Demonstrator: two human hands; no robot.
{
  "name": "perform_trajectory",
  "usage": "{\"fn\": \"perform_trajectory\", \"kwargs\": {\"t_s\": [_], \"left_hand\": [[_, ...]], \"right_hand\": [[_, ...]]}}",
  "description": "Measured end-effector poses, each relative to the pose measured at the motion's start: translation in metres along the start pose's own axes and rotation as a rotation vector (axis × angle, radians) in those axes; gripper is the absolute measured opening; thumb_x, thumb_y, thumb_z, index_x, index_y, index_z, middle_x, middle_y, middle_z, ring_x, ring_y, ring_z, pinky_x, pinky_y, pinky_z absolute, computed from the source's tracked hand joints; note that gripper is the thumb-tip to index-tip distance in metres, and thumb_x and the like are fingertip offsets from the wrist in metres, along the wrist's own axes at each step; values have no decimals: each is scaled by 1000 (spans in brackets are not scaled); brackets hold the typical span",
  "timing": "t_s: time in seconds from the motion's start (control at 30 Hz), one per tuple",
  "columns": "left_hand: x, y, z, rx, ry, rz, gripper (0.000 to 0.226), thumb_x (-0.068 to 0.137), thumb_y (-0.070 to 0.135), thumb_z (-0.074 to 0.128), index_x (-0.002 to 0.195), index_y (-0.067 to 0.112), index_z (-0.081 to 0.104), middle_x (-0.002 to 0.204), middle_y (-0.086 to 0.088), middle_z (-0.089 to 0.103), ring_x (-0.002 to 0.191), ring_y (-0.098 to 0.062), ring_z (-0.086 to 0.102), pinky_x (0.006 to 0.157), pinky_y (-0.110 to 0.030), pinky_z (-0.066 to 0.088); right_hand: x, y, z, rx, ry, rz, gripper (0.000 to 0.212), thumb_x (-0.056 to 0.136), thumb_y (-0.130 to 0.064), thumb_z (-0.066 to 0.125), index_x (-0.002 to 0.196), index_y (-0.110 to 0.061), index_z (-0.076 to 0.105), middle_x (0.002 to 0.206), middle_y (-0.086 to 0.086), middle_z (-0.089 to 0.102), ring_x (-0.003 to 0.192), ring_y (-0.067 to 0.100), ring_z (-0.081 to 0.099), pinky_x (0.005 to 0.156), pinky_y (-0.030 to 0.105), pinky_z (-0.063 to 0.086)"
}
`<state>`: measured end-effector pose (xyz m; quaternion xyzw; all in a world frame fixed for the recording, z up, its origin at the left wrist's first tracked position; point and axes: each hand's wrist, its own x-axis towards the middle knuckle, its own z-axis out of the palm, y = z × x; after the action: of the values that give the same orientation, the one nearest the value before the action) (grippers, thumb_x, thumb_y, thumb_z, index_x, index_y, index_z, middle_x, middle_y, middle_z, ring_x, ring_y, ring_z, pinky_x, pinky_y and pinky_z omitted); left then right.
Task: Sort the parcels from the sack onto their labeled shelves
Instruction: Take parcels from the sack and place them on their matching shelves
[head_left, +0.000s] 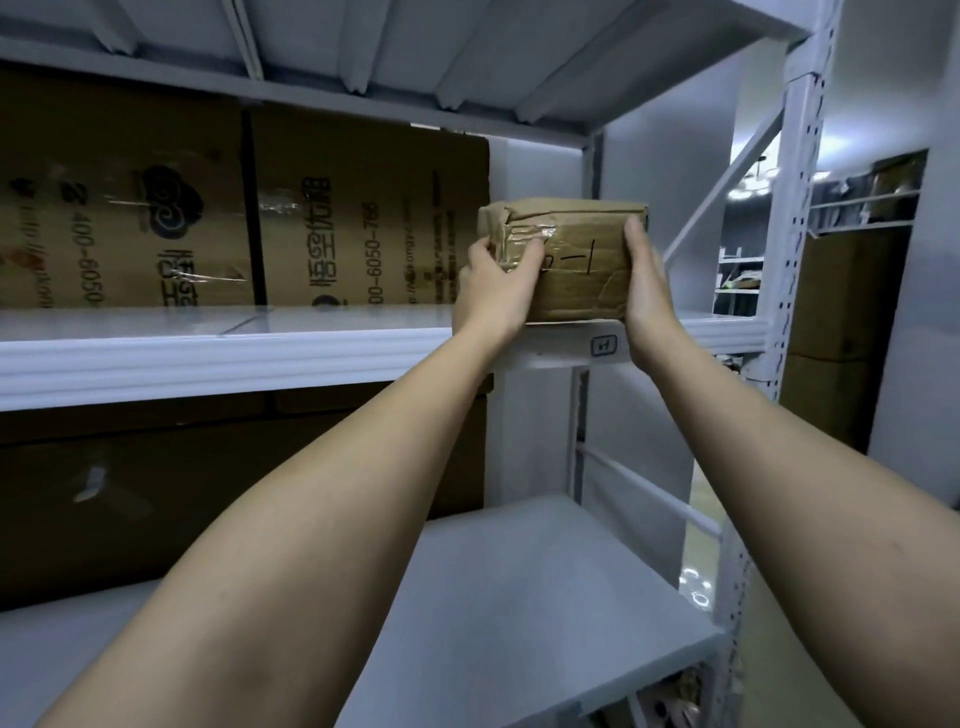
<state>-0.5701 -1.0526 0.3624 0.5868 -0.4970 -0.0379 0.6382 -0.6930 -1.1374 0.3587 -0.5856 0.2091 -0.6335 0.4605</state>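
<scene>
Parcel (576, 265), a small brown taped cardboard box with handwriting on its near face, sits at the front edge of the white metal shelf (260, 348), held between both hands. The left hand (496, 291) grips its left end, fingers curled round the taped corner. The right hand (644, 283) presses flat against its right end, fingers straight and pointing up. Just below the right hand, a small label tag (603, 345) is fixed to the shelf edge. Beyond the left hand stand large printed cartons (218, 208) on the same shelf. Under both forearms lies a lower shelf (519, 597).
</scene>
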Motion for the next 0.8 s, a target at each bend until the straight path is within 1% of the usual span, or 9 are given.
{"fn": "perform_trajectory", "kwargs": {"t_s": [0.13,0.23,0.33,0.4,0.5,0.63,0.7,0.73,0.8], "left_hand": [[20,3,57,43,-24,-19,74,89,60,46,147,19,27,144,-9,41,127,-29,45,107,-41,36],[33,6,98,112,-44,-16,76,89,63,42,147,17,25,143,-10,42,125,-30,46,106,-44,39],[47,7,139,189,0,-23,75,90,65,38,144,14,28,140,-11,45,122,-31,48,101,-42,42],[56,7,163,231,5,-36,75,90,65,36,143,13,29,141,-12,46,122,-32,49,98,-39,41],[64,9,200,273,17,-42,74,90,65,37,143,13,31,139,-11,47,123,-32,49,91,-33,37],[68,10,235,318,-23,-48,77,90,66,38,144,13,29,140,-14,47,125,-34,47,99,-37,39],[69,12,248,336,-42,-35,75,91,64,39,144,12,29,140,-14,46,125,-33,47,101,-38,39],[70,13,252,345,-52,-29,74,91,63,40,144,12,29,140,-14,47,125,-33,47,101,-38,39],[71,15,262,370,-67,-17,72,92,61,40,144,12,29,140,-14,47,124,-33,47,100,-38,40]], "right_hand": [[50,17,-44,-109,23,-72,27,96,-52,43,109,-28,49,95,-17,55,87,-4,52,68,15,39],[90,33,-76,-183,19,-95,30,96,-56,39,110,-30,47,110,-5,58,101,11,55,82,26,42],[121,47,-105,-297,-3,-129,46,95,-62,33,123,-27,46,127,4,56,115,24,53,98,37,40],[137,53,-124,-357,13,-166,53,96,-62,31,130,-24,45,129,5,55,118,26,52,95,32,37],[161,63,-154,-389,18,-186,54,96,-61,30,126,-21,49,116,1,57,111,25,55,90,32,40],[180,77,-187,-444,22,-190,54,96,-63,27,118,-21,52,104,-3,58,102,22,57,90,38,46],[187,81,-202,-481,32,-201,52,97,-62,26,112,-21,54,101,-3,58,100,22,58,84,35,46],[189,82,-208,-502,39,-215,51,97,-60,26,109,-20,55,100,-2,59,99,23,58,81,33,45],[194,81,-218,-562,66,-243,54,98,-58,26,106,-15,58,108,5,59,101,25,57,85,37,45]]}}
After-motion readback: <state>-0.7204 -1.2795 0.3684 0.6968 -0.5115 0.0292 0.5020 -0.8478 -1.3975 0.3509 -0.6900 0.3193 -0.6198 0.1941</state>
